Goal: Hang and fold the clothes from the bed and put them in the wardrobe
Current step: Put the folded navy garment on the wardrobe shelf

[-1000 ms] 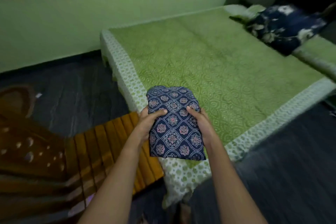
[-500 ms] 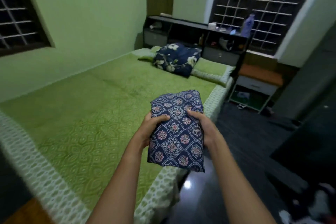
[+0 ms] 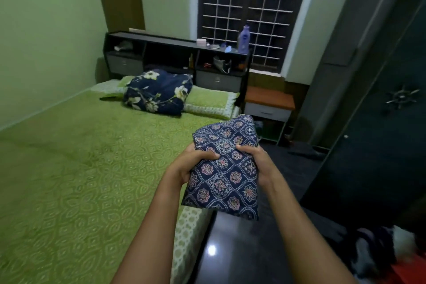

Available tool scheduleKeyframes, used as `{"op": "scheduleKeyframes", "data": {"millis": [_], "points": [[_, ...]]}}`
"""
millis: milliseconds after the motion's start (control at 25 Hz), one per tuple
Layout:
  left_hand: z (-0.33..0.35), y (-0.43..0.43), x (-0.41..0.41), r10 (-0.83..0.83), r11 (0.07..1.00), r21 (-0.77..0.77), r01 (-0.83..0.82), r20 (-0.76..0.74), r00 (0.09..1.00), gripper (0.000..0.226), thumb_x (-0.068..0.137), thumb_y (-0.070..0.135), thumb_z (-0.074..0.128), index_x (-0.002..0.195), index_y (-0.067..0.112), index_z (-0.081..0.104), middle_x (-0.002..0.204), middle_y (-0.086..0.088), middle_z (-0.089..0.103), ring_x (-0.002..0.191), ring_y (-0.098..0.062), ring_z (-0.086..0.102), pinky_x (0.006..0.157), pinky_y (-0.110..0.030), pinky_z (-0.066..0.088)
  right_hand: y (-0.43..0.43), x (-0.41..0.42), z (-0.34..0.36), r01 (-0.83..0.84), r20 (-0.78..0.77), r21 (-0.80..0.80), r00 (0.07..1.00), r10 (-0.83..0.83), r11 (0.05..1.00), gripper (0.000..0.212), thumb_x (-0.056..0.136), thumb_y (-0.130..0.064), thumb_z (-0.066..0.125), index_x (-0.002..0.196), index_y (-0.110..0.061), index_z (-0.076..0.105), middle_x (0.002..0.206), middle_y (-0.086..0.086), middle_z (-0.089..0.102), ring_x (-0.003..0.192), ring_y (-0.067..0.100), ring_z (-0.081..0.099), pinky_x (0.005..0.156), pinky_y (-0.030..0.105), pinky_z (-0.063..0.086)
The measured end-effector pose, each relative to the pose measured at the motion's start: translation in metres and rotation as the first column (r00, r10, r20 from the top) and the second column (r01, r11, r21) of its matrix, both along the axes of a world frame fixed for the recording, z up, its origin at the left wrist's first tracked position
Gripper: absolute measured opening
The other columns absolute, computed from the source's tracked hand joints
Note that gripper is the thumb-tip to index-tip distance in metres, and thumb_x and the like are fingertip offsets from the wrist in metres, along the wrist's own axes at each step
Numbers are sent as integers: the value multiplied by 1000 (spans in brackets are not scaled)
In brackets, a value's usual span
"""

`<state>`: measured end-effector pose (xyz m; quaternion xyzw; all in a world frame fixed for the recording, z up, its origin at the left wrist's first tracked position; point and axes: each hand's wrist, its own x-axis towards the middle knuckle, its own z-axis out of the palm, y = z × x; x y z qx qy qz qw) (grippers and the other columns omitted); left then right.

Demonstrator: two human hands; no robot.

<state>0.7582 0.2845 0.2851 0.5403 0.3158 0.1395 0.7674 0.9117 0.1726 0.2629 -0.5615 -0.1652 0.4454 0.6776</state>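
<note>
A folded navy cloth with a red-and-white medallion print [image 3: 227,169] is held in front of me, above the right edge of the bed [image 3: 76,168]. My left hand [image 3: 192,165] grips its left side, thumb on top. My right hand [image 3: 257,160] grips its right side, thumb pressed on the print. The dark wardrobe [image 3: 380,122] stands at the right, its door bearing a wheel-shaped handle.
A dark floral bundle [image 3: 158,92] lies on green pillows at the head of the bed. Behind it is a black shelf headboard [image 3: 175,53] with a purple bottle. An orange-topped bedside table [image 3: 268,105] stands by the wardrobe. Dark and red clothes [image 3: 380,251] lie on the glossy floor at bottom right.
My view has swung right, from the foot of the bed towards the headboard, window and wardrobe. Both hands keep the same hold on the folded cloth, now carried over the bed's right edge.
</note>
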Motion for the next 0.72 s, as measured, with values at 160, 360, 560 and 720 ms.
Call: {"op": "scheduleKeyframes", "data": {"millis": [160, 360, 560, 720], "points": [[11, 57, 96, -108, 994, 15, 108, -9, 994, 57, 71, 3, 74, 117, 8, 41, 107, -19, 63, 78, -30, 68, 70, -45, 58, 39, 86, 19, 103, 57, -5, 993, -102, 995, 56, 77, -4, 67, 127, -5, 44, 108, 21, 66, 81, 33, 68, 65, 40, 58], [38, 109, 216, -254, 966, 54, 252, 32, 967, 48, 74, 1, 71, 111, 8, 42, 100, -15, 63, 71, -25, 67, 64, -39, 57, 75, 190, 36, 249, 52, 61, 966, -252, 967, 59, 76, -8, 68, 130, -5, 43, 115, 22, 64, 84, 32, 68, 63, 37, 56], [32, 149, 346, -356, 932, 84, 352, 41, 933, 39, 74, 0, 70, 104, 9, 47, 94, -13, 66, 71, -24, 67, 65, -36, 57, 104, 303, 27, 347, 4, 103, 937, -349, 932, 57, 77, -6, 68, 129, -3, 45, 116, 24, 63, 86, 34, 68, 65, 39, 57], [32, 172, 469, -424, 902, 125, 413, 70, 903, 52, 71, 0, 73, 116, 7, 48, 107, -18, 66, 84, -29, 67, 78, -42, 57, 120, 413, 26, 440, -7, 113, 897, -442, 891, 61, 74, -8, 69, 130, -1, 45, 116, 24, 63, 84, 33, 68, 62, 37, 56]]}}
